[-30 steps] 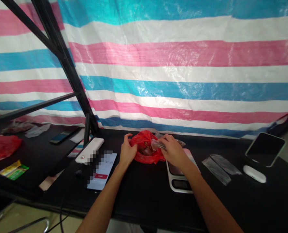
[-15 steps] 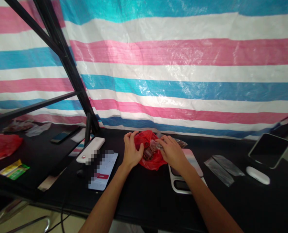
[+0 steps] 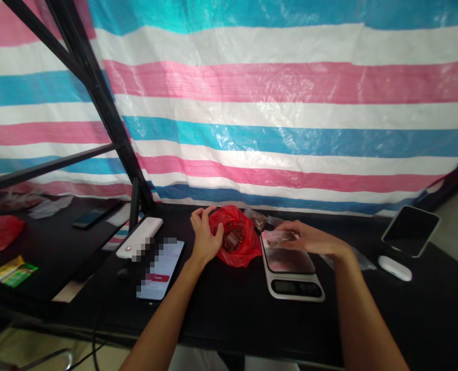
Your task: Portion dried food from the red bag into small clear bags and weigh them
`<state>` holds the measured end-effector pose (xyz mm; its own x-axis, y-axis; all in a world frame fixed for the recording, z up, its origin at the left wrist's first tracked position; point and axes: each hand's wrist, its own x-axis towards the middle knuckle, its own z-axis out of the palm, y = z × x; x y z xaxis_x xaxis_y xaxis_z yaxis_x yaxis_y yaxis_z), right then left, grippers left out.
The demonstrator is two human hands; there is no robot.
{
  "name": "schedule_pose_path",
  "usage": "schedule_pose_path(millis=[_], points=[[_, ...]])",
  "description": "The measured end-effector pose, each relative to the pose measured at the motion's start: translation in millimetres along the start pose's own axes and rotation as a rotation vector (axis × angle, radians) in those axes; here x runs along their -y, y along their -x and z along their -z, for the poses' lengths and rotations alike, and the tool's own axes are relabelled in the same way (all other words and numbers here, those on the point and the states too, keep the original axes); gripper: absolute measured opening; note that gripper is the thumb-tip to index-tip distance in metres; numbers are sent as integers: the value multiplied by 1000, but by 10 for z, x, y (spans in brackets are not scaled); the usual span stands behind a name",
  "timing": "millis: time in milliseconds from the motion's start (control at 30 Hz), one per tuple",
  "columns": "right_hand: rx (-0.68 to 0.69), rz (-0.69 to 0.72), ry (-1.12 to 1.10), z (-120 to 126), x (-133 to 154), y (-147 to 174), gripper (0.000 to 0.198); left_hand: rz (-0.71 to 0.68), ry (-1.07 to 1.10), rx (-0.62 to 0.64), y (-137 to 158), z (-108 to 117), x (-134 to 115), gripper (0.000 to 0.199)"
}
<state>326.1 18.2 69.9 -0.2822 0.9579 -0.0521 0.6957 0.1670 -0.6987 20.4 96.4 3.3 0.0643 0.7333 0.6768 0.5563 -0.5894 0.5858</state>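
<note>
A red plastic bag (image 3: 251, 247) stands with its mouth spread, and small brown pieces (image 3: 234, 239) lie inside. At its left edge, my left hand (image 3: 206, 238) grips the rim, with the thumb on the inner side. My right hand (image 3: 309, 239) is over the kitchen scale (image 3: 290, 263), its fingers closed on a small clear plastic bag (image 3: 277, 238) with something brownish in it. That bag is at the back of the weighing plate; whether it rests there I cannot tell. The scale's dark display faces me.
Filled clear bags (image 3: 257, 219) lie behind the scale. Flat clear bags (image 3: 362, 260) are partly hidden by my right arm. A phone (image 3: 163, 273) and a white power bank (image 3: 146, 234) lie left. A tablet-like device (image 3: 412, 231) and white case (image 3: 394, 268) are right; a black frame (image 3: 108, 118) rises left.
My right hand has moved right, out of the red bag to above the scale, carrying the small clear bag. My left hand stays at the red bag's rim. The view has shifted slightly.
</note>
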Motion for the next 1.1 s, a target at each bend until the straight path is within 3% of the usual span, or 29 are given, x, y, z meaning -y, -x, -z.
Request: schedule_pose_path(millis=[167,267,433,500,567,733,1100], points=[[-23,-55,-42,135,-39,226,70,9,-2,17,17,-23,-5,43],[-98,-10,-116,134,-64,185,61,-3,-11,19,16,-21,-15,42],[-521,-7,-178,93,-142,-25,43,-37,-8,-12,8,4,-47,40],[-585,-24,-186,98,-156,-45,44,-42,-8,-21,7,9,-54,38],[-501,-17,-180,120,-138,6,43,-51,-10,-30,7,9,-51,37],[-87,-41,-93,188,-13,272,54,-50,-18,-41,6,-5,-18,36],[-7,-123,111,138,-23,248,60,-67,-27,-34,36,-39,-45,37]])
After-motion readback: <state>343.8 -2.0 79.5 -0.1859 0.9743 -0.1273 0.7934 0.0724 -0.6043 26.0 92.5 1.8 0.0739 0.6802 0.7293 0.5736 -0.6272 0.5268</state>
